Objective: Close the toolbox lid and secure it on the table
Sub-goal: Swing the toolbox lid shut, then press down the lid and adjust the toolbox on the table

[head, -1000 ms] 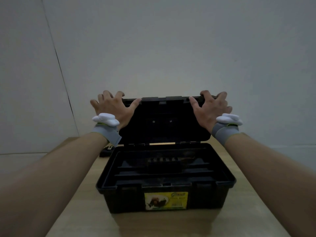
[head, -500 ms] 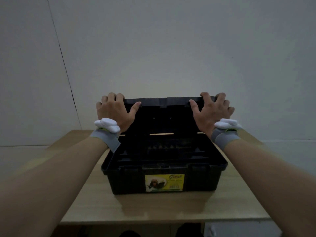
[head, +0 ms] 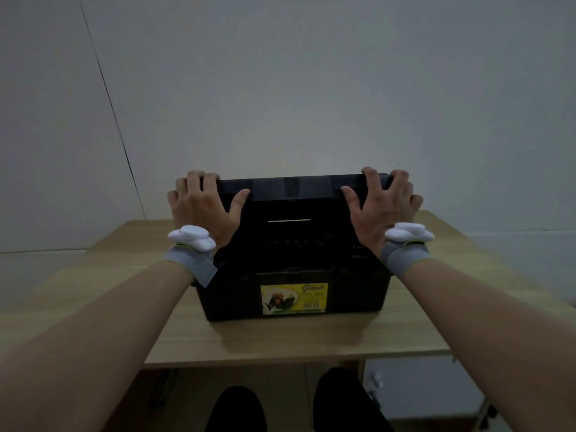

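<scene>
toolbox lid (head: 291, 188) tipped further forward than a second ago, gap to black toolbox (head: 293, 294) on wooden table (head: 311, 341) shrinking; left hand (head: 202, 207) and right hand (head: 381, 207) clasp its top corners; not yet shut, latches remain

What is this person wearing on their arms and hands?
Both hands are bare, with no gloves, and the forearms show no sleeves. The left hand and right hand each have a grey wristband with a thin green edge, carrying a white, lumpy plastic device on top. No cables visible.
</scene>
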Demonstrator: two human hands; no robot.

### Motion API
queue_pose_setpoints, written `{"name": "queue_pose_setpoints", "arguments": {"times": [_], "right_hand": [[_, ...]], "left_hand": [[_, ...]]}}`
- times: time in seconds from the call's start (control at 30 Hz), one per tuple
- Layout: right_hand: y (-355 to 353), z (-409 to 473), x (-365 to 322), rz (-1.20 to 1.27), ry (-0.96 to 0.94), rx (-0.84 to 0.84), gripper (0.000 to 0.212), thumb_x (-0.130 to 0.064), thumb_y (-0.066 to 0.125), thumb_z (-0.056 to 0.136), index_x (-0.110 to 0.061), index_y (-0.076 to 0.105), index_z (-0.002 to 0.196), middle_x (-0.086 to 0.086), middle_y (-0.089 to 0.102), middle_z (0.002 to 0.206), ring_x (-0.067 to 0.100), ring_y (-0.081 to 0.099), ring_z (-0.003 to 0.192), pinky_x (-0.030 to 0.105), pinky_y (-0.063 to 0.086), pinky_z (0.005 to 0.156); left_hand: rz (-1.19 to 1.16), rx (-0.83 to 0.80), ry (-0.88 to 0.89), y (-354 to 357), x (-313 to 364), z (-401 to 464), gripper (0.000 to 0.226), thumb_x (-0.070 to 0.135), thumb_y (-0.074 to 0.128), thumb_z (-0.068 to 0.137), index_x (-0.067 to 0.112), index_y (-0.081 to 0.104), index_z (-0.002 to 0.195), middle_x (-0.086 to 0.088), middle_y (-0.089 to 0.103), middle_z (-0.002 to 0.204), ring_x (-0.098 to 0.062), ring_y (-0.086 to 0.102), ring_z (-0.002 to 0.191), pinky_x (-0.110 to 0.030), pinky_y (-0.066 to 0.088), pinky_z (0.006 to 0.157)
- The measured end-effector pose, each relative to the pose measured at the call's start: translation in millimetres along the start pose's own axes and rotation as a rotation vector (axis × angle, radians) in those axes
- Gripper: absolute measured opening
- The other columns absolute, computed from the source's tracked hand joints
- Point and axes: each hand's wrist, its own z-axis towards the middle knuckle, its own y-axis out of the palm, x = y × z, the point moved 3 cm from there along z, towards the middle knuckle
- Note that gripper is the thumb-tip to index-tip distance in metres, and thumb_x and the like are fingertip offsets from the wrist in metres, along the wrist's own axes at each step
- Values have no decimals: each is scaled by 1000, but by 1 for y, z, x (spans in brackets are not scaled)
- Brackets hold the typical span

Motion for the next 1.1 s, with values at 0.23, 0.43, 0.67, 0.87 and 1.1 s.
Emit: {"name": "queue_pose_setpoints", "arguments": {"times": [0.23,0.43,0.67,0.87,1.1], "right_hand": [[0,-25,9,21,-7,1,57,-66,39,88,-23,50,123,19,45,115,35,49,95,46,38,80],[0,-44,14,51,-9,-7,58,-64,43,87,-21,50,125,21,45,116,35,49,99,48,39,84],[-1,-55,16,77,-4,-23,57,-63,47,86,-21,50,125,21,45,117,36,49,101,49,37,88],[-3,-58,17,75,-3,-35,59,-62,49,85,-20,51,126,22,45,117,37,49,102,50,37,89],[-4,-61,18,70,-4,-66,60,-62,49,86,-19,51,127,22,45,119,37,48,105,50,37,91]], "left_hand": [[-15,-5,-4,-1,-3,-29,61,61,51,88,5,57,112,-19,56,114,-38,51,101,-46,38,82],[-52,23,-2,-1,-4,-49,61,58,57,87,2,58,112,-20,56,114,-39,52,101,-47,41,82],[-67,29,-7,-2,-5,-59,59,55,59,86,3,58,113,-20,56,115,-40,51,103,-47,39,84],[-73,24,-6,-2,-6,-63,60,55,60,86,1,58,114,-21,56,115,-41,52,103,-48,39,85],[-79,16,-6,-1,-6,-67,61,55,60,86,1,57,114,-21,56,115,-41,52,103,-49,41,84]]}}
